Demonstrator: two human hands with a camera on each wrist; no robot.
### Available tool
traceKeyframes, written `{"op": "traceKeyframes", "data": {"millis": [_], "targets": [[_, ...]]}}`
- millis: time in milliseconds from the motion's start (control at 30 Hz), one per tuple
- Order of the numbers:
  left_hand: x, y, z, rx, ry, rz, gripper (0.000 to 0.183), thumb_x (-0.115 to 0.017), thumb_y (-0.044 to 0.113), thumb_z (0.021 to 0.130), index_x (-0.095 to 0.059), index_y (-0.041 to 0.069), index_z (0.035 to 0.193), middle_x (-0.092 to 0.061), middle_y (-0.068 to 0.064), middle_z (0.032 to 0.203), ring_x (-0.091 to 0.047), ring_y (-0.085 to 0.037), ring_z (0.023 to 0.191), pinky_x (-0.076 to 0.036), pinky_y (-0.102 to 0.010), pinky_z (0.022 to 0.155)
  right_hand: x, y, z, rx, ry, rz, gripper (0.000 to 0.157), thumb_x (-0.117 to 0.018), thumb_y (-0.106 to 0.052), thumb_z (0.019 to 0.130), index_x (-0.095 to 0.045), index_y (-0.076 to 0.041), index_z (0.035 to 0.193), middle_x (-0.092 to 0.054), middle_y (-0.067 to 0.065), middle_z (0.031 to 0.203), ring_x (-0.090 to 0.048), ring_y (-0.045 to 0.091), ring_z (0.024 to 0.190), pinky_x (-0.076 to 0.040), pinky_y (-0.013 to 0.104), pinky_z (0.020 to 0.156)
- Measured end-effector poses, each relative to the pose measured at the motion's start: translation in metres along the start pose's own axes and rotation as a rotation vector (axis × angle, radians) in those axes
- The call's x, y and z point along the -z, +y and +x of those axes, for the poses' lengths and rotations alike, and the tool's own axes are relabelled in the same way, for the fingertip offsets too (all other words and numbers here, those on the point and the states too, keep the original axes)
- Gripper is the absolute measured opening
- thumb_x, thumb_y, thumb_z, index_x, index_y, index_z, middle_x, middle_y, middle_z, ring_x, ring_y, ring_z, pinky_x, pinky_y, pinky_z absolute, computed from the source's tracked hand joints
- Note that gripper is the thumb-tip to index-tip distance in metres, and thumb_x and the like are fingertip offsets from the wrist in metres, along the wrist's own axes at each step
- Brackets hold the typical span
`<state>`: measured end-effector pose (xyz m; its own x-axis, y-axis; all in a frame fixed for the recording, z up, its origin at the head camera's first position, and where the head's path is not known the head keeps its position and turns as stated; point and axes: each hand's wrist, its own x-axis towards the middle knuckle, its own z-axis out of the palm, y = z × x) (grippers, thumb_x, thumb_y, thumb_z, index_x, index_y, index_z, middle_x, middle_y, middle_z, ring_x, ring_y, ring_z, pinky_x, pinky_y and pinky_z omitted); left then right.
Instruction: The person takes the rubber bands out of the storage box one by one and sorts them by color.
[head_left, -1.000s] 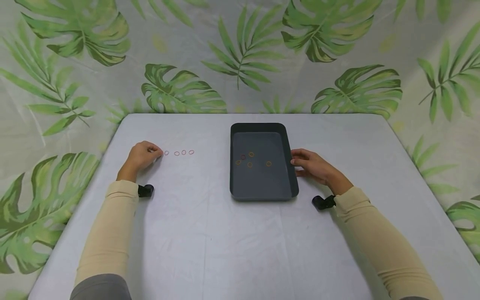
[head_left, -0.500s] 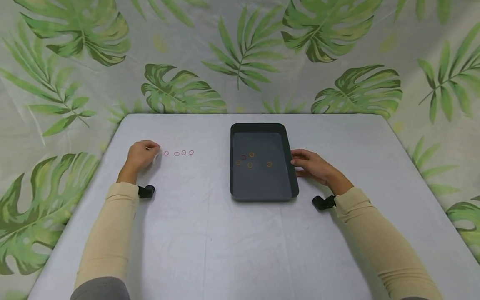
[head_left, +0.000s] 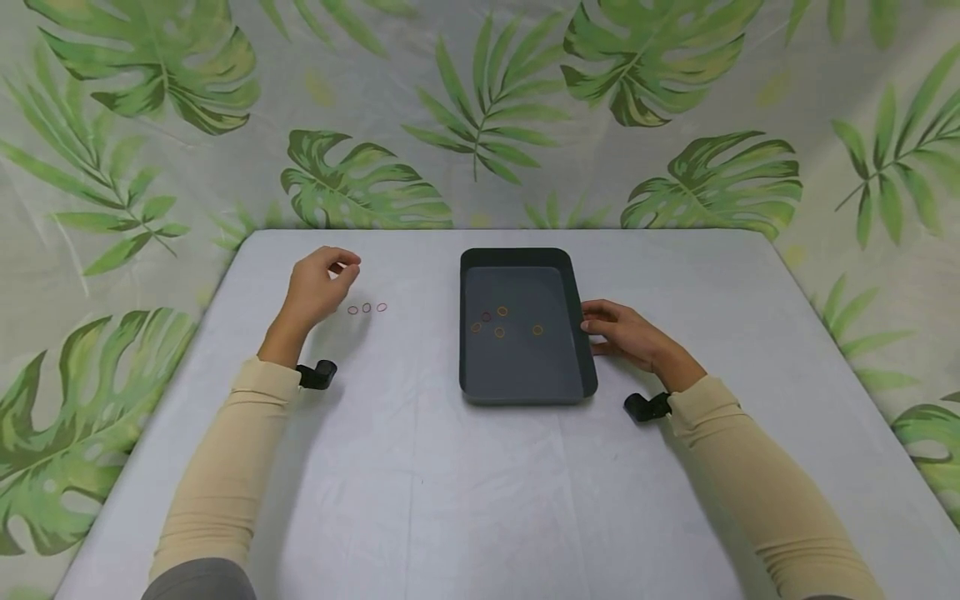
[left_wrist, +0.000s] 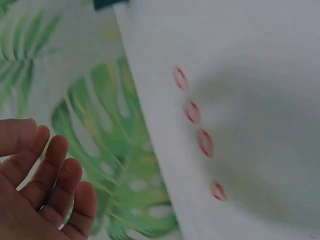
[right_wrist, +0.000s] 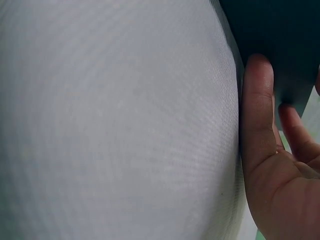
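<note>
Left of the tray point(head_left: 525, 367), red rings point(head_left: 367, 308) are lying near the left hand point(head_left: 313, 287), its grip narrow, contents unclear; the relaxed right hand point(head_left: 632, 335) is touching the tray. Slackening fingers could be dropping a ring.

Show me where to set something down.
Widest bare patch: tablecloth in front of the tray, between both forearms. A narrower one lies between the red rings and the tray. Crowded: around those rings, near the left hand, and at the tray's right wall, touched by the right hand.
</note>
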<state>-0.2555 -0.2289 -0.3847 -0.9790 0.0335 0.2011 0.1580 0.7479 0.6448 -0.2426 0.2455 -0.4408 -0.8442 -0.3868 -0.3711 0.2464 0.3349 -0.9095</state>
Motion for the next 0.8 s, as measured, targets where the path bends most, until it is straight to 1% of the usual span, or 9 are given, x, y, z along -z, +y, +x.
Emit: {"op": "traceKeyframes", "data": {"millis": [133,233,300,367,433,500,633,733,800], "targets": [[-0.007,0.032,-0.001,-0.159,-0.051,0.01,0.024,-0.057,0.014,0.1,-0.068,0.001,0.117,-0.066,-0.018,0.12,-0.059,-0.035,0.109,-0.049,-0.049,0.089,0.001,0.001,0.0,0.007,0.001,-0.008,0.056,-0.05,-0.022,0.105,-0.028,-0.006,0.153,-0.036,0.021,0.154,-0.041,0.038,0.14,-0.053,0.04,0.102],[-0.015,0.054,-0.005,-0.274,-0.106,0.034,0.023,-0.059,0.012,0.098,-0.069,0.001,0.116,-0.067,-0.017,0.12,-0.061,-0.035,0.109,-0.05,-0.05,0.092,0.001,0.002,0.001,0.011,-0.005,-0.007,0.056,-0.05,-0.022,0.104,-0.028,-0.006,0.153,-0.036,0.021,0.154,-0.041,0.039,0.141,-0.053,0.041,0.102],[-0.022,0.066,-0.007,-0.334,-0.139,0.054,0.022,-0.06,0.012,0.098,-0.07,0.003,0.115,-0.068,-0.016,0.119,-0.061,-0.034,0.109,-0.05,-0.049,0.093,0.001,0.002,0.001,0.01,-0.007,-0.003,0.056,-0.051,-0.022,0.104,-0.028,-0.006,0.153,-0.036,0.021,0.154,-0.041,0.039,0.141,-0.053,0.041,0.101],[-0.029,0.075,-0.009,-0.372,-0.166,0.074,0.021,-0.061,0.013,0.097,-0.071,0.004,0.114,-0.069,-0.013,0.119,-0.061,-0.032,0.109,-0.05,-0.047,0.094,0.001,0.001,0.0,0.01,-0.011,0.0,0.056,-0.051,-0.021,0.104,-0.028,-0.006,0.154,-0.036,0.021,0.154,-0.041,0.039,0.141,-0.053,0.041,0.102],[-0.036,0.082,-0.01,-0.397,-0.182,0.083,0.02,-0.062,0.014,0.097,-0.071,0.007,0.113,-0.069,-0.011,0.118,-0.061,-0.03,0.109,-0.05,-0.045,0.095,0.0,0.001,0.001,0.011,-0.011,0.001,0.056,-0.05,-0.021,0.104,-0.028,-0.006,0.154,-0.036,0.021,0.154,-0.041,0.039,0.141,-0.053,0.041,0.102],[-0.043,0.087,-0.011,-0.422,-0.184,0.082,0.019,-0.062,0.014,0.097,-0.071,0.007,0.112,-0.07,-0.009,0.118,-0.061,-0.028,0.109,-0.051,-0.044,0.095,0.0,0.001,0.001,0.011,-0.01,0.003,0.056,-0.05,-0.02,0.104,-0.028,-0.006,0.154,-0.036,0.021,0.154,-0.041,0.039,0.141,-0.053,0.041,0.102],[-0.056,0.092,-0.013,-0.484,-0.151,0.081,0.017,-0.064,0.012,0.095,-0.072,0.006,0.109,-0.071,-0.009,0.114,-0.061,-0.028,0.109,-0.051,-0.043,0.096,-0.001,0.001,0.002,0.011,-0.011,0.002,0.056,-0.05,-0.02,0.104,-0.028,-0.005,0.153,-0.036,0.021,0.154,-0.041,0.039,0.141,-0.053,0.041,0.101],[-0.068,0.095,-0.012,-0.54,-0.128,0.116,0.016,-0.065,0.012,0.094,-0.073,0.007,0.107,-0.072,-0.008,0.111,-0.062,-0.028,0.108,-0.051,-0.042,0.097,0.0,0.002,0.003,0.014,-0.007,0.0,0.055,-0.05,-0.02,0.104,-0.029,-0.005,0.153,-0.037,0.021,0.154,-0.041,0.038,0.14,-0.054,0.039,0.1],[-0.076,0.099,-0.011,-0.572,-0.128,0.15,0.016,-0.065,0.013,0.094,-0.074,0.008,0.106,-0.072,-0.008,0.111,-0.063,-0.028,0.107,-0.051,-0.043,0.096,0.0,0.002,0.003,0.016,-0.003,0.006,0.054,-0.05,-0.019,0.104,-0.03,-0.005,0.153,-0.038,0.022,0.153,-0.042,0.038,0.14,-0.054,0.038,0.099]]}}
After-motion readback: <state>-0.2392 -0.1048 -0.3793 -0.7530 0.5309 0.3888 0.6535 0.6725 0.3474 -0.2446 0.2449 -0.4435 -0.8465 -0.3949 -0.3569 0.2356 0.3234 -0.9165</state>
